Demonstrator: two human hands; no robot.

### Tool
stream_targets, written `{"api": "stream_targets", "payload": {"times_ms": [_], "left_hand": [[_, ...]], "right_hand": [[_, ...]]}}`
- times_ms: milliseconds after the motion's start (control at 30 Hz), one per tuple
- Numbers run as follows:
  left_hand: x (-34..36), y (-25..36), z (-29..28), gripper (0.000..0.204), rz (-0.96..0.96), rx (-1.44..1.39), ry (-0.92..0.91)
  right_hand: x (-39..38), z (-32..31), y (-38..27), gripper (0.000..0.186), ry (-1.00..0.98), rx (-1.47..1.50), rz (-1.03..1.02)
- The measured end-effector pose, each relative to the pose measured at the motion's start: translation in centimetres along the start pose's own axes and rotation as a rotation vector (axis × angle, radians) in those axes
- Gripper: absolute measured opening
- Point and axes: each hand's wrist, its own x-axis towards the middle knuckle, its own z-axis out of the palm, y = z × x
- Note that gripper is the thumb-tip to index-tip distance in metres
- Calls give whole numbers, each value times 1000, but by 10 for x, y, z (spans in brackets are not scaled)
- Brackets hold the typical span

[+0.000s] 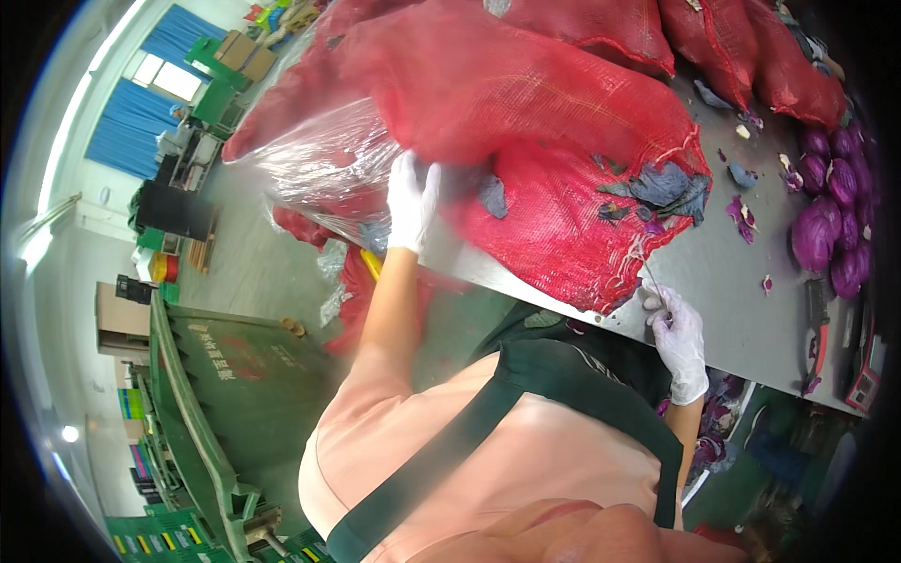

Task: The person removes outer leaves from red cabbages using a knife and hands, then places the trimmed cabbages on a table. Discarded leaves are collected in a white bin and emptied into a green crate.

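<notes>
Left hand (413,208) by clear plastic film (324,150), grip unclear | right hand (678,340) pinching thin string (650,274) | red mesh sack (535,225) at tabletop (727,314) edge | risk: hard pull could spill cabbage leaves (662,185)

1 head-worn fisheye looks down from close above the wearer's chest (554,441), table (727,291) toward 2 o'clock.

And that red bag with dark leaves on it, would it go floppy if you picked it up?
Probably floppy: the bag is mesh, with a crumpled, frayed end. The leaves look loose, so some might slide off. I can't tell how heavy.
</notes>
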Motion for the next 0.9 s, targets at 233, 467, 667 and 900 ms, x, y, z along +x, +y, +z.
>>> {"api": "stream_targets", "payload": {"times_ms": [233,467,667,900], "left_hand": [[24,25,29,83,-134,-180,85],[-61,123,4,62,382,-92,-169],[-84,83,11,51,-13,-658,-98],[-30,123,62,88,-225,-1046,-518]], "right_hand": [[12,19,0,59,-74,59,-19],[109,44,-68,52,-79,59,-205],[207,52,-70,37,152,-396,-88],[214,57,-24,56,26,187,31]]}}
